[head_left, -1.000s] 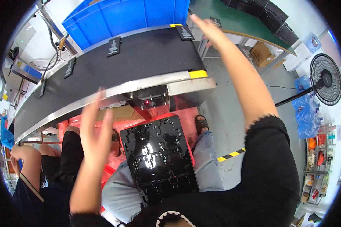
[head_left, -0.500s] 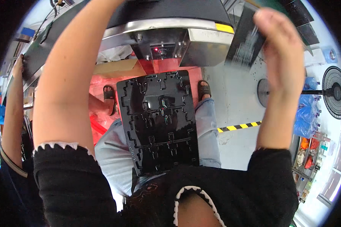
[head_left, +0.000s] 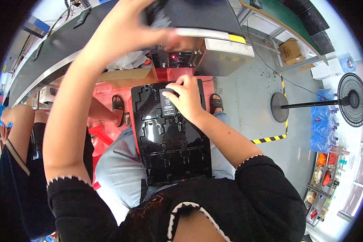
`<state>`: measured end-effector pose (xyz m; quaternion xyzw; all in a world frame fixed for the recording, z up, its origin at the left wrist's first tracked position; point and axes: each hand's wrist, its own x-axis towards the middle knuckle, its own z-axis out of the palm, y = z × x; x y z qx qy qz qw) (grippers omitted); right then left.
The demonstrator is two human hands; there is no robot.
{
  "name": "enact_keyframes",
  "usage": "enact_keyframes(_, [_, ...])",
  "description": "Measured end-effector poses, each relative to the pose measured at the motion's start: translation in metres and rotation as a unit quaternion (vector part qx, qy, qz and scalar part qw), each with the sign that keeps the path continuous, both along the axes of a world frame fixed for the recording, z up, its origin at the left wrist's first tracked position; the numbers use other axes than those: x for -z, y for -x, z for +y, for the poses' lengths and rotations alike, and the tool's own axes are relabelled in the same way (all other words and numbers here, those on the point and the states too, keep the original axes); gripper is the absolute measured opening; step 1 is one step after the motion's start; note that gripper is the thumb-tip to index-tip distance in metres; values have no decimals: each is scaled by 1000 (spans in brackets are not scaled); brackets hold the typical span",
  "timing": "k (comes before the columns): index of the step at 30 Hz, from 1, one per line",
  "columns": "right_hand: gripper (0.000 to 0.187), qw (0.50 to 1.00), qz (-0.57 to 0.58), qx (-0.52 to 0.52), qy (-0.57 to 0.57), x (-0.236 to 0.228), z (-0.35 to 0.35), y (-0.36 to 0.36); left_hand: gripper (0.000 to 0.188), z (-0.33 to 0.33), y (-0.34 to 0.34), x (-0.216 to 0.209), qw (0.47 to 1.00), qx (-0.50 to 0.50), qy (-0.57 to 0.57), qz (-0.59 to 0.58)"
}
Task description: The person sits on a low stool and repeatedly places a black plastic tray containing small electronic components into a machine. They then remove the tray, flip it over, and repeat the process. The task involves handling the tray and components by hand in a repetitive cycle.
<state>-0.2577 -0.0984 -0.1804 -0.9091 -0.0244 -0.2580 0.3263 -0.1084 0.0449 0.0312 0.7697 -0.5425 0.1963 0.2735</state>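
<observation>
My right hand (head_left: 185, 99) is closed on a flat black battery (head_left: 168, 108) with pale print, its thumb and fingers at the upper end. The battery lies against the upper part of a glossy black moulded tray (head_left: 175, 161) resting on my lap. Over the edge of the dark conveyor belt (head_left: 205, 16), my left hand (head_left: 135, 36) is smeared by motion, its thumb pointing right. A dark blurred shape with a pale streak (head_left: 160, 20) shows between that thumb and the fingers; whether the hand grips it is unclear.
The belt's metal housing (head_left: 226, 56) juts out above my knees. A cardboard box (head_left: 129, 76) stands below it on the left. Beside me at left sits another person (head_left: 18, 161). To the right are a standing fan (head_left: 353, 99) and blue water bottles (head_left: 322, 125).
My right hand has come down from the upper right to the tray, with the battery now against it. My left hand, earlier beyond the upper edge, has come back into view.
</observation>
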Motion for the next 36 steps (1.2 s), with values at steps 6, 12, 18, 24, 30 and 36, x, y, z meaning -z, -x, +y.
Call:
enact_keyframes(6, [24, 999, 0, -25, 41, -27, 4, -3, 85, 83, 86, 113, 965, -74, -82, 236])
enact_keyframes(12, [20, 988, -128, -73, 44, -158, -41, -19, 87, 86, 100, 173, 943, -54, -156, 288])
enact_keyframes(18, [58, 962, -125, 173, 173, -188, -149, -196, 89, 70, 103, 171, 940, -68, -213, 260])
enact_keyframes(24, [49, 897, 310, 145, 280, -194, -146, -283, 86, 59, 129, 155, 942, -130, -230, 210])
enact_keyframes(30, [23, 964, 222, 120, -90, -207, -155, -247, 81, 33, 125, 169, 948, -70, -228, 209])
enact_keyframes(36, [38, 972, 81, -161, -151, -205, -76, -61, 73, 34, 116, 174, 962, -85, -153, 208])
